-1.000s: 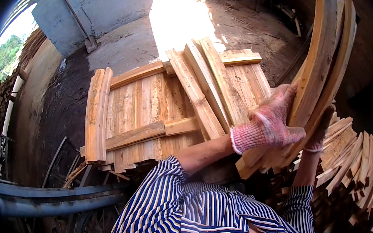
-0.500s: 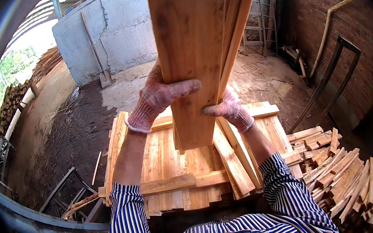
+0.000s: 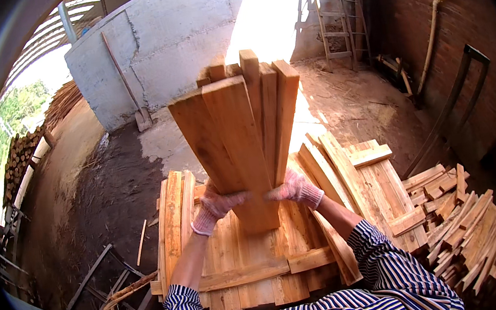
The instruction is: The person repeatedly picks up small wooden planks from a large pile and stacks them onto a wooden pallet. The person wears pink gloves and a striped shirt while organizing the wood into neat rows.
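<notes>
Both hands, left hand (image 3: 220,206) and right hand (image 3: 291,189), still clamp the plank bundle (image 3: 240,137), now lowered and tilted away.

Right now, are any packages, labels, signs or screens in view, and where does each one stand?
None in view: no package, label, sign or screen.
Only bare wood: the plank bundle gripped by the left hand and the right hand, the plank stack below, and offcuts at the right.

A sunlit dirt floor (image 3: 99,190) runs to a grey concrete wall (image 3: 156,43), with a brick wall (image 3: 428,18) at right.
</notes>
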Demonstrator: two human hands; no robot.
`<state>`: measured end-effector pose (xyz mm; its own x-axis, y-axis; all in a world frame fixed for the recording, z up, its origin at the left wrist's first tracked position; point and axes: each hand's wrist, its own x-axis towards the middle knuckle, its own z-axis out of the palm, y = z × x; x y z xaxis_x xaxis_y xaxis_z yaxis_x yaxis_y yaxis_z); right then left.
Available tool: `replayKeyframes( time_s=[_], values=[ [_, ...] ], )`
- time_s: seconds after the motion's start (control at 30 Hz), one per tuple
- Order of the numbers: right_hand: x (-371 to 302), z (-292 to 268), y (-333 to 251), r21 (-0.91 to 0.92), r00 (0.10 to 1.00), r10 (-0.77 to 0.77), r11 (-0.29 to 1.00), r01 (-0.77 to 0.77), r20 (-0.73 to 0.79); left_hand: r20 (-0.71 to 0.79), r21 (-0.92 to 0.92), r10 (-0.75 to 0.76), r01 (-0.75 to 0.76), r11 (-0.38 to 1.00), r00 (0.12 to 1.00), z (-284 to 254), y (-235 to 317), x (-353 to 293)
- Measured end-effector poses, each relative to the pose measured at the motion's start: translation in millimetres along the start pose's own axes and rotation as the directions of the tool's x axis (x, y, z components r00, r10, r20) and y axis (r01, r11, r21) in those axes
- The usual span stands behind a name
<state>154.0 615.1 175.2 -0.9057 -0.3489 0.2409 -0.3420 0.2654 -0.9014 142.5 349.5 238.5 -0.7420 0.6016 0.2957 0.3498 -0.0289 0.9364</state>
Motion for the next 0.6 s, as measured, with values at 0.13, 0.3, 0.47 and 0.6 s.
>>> replayKeyframes(
  time_s=[0.13, 0.3, 0.47, 0.6],
  values=[
    [17, 4, -77, 0.212, 0.996, -0.003, 0.977, 0.021, -0.086, -0.048, -0.110, -0.054, 0.048, 0.993, 0.997, -21, 50, 15],
    [-8, -19, -127, 0.084, 0.938, 0.266, 0.964, -0.253, -0.223, 0.081, -0.488, -0.306, 0.306, 0.817, 0.948, -31, 17, 36],
    [-30, 35, -101, -0.127, 0.763, 0.638, 0.752, -0.646, -0.101, 0.109, -0.556, -0.640, 0.580, 0.595, 0.761, -9, -18, -30],
    [-67, 93, -109, -0.349, 0.750, 0.637, 0.672, -0.653, -0.176, 0.130, -0.313, -0.802, 0.791, 0.526, 0.584, -49, -89, -62]
  ],
)
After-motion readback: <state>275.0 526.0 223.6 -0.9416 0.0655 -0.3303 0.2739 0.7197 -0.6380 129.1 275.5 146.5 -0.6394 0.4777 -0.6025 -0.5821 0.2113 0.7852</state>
